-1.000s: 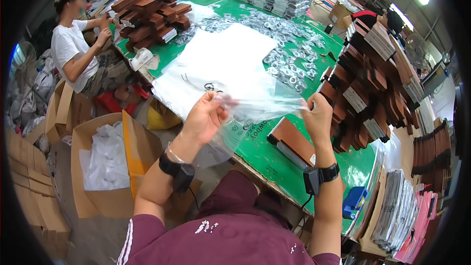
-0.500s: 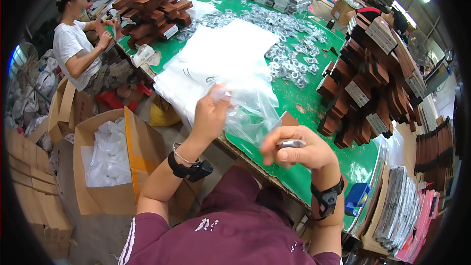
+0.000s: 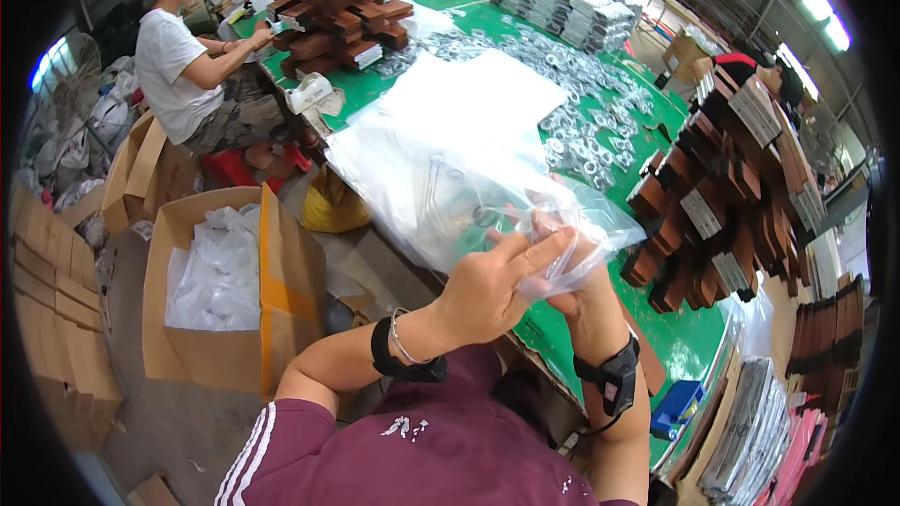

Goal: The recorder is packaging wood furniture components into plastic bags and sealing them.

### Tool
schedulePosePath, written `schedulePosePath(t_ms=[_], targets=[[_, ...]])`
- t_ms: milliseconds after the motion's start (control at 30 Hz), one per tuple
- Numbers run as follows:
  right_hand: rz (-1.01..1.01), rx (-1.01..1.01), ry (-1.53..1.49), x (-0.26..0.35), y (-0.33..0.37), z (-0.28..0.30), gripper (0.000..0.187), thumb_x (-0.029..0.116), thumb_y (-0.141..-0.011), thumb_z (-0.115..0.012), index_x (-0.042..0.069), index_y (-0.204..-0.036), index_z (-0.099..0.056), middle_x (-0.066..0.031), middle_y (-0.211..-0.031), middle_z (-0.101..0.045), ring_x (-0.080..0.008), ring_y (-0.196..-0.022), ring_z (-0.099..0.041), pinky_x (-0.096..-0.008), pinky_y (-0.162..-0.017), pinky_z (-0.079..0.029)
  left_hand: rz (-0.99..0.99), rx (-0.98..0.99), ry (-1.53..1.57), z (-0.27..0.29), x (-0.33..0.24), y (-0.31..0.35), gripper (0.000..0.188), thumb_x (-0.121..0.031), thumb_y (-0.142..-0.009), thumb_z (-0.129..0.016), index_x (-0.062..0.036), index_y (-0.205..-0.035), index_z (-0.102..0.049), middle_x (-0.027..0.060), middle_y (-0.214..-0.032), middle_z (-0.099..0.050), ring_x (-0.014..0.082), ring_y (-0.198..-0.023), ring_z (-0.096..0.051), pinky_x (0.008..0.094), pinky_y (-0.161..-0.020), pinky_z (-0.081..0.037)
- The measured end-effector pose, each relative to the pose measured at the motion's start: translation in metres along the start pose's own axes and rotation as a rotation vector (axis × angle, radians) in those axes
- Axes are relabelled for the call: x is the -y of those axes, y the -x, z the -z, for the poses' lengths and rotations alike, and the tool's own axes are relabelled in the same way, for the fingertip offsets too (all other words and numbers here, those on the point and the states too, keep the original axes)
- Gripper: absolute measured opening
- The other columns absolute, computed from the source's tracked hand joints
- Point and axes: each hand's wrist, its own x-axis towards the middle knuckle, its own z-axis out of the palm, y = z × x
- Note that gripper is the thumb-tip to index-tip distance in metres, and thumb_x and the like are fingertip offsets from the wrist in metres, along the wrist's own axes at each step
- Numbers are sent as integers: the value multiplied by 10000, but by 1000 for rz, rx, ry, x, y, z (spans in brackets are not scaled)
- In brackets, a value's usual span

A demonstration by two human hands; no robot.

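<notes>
A clear plastic bag [image 3: 600,230] is bunched between my hands above the near edge of the green table. My left hand [image 3: 487,286] pinches its near side, fingers closed and pointing right. My right hand [image 3: 574,258] is behind or inside the bag, its fingers curled and partly blurred through the film. Whatever the right fingers hold is hidden by the plastic. Left of the hands, a pile of flat, whitish plastic bags [image 3: 450,98] covers part of the table and hangs over its edge.
Small bagged metal rings [image 3: 572,145] lie scattered across the green table [image 3: 680,337]. Brown bars are stacked at right [image 3: 722,197] and far left [image 3: 342,23]. A blue tape dispenser [image 3: 677,408] stands near right. A carton [image 3: 281,290] holds plastic bags. A co-worker [image 3: 183,66] sits at left.
My left hand has moved right to meet my right hand at the bag. The bag now covers the right fingers, and the small silvery piece seen in them earlier is out of sight.
</notes>
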Motion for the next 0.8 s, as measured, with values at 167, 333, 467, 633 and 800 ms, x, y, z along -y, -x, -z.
schedulePosePath(t_ms=[167,333,467,633,800], targets=[[574,100,952,20,-18,1,1057,174,-808,-767,-19,-1545,-35,-217,-1583,-152,-328,-1424,-255,-405,-1154,-261,8,42,128,9,-3,6,512,-131,-931,-561,-118,-1438,-489,174,-930,-605,362,-682,-601,387,-633,-510],[801,183,817,38,-16,-32,916,200,-818,-748,-71,-1507,-207,-268,-1549,-269,-345,-1446,-276,-448,-1159,-253,3,-144,288,7,14,13,518,-79,-926,-538,-84,-1440,-477,184,-966,-590,351,-743,-592,366,-685,-494],[979,143,1050,60,-37,-36,795,200,-807,-761,11,-1474,-373,-241,-1445,-462,-345,-1334,-463,-415,-1092,-370,-8,-133,206,11,23,-7,472,-82,-952,-519,-17,-1417,-468,202,-1060,-600,343,-897,-612,359,-819,-485],[1323,-20,1372,78,-39,-36,790,195,-739,-794,84,-1441,-448,-197,-1460,-459,-404,-1336,-444,-462,-1106,-354,239,-171,380,-2,54,-35,428,-122,-976,-514,15,-1380,-477,201,-1168,-600,302,-1075,-596,354,-934,-461],[1284,15,1759,13,-37,14,697,89,-741,-729,146,-1397,-503,-201,-1489,-408,-420,-1361,-406,-545,-1118,-299,280,-71,328,-31,126,-7,333,-106,-947,-536,15,-1253,-586,159,-1197,-627,222,-1084,-599,347,-934,-473]])
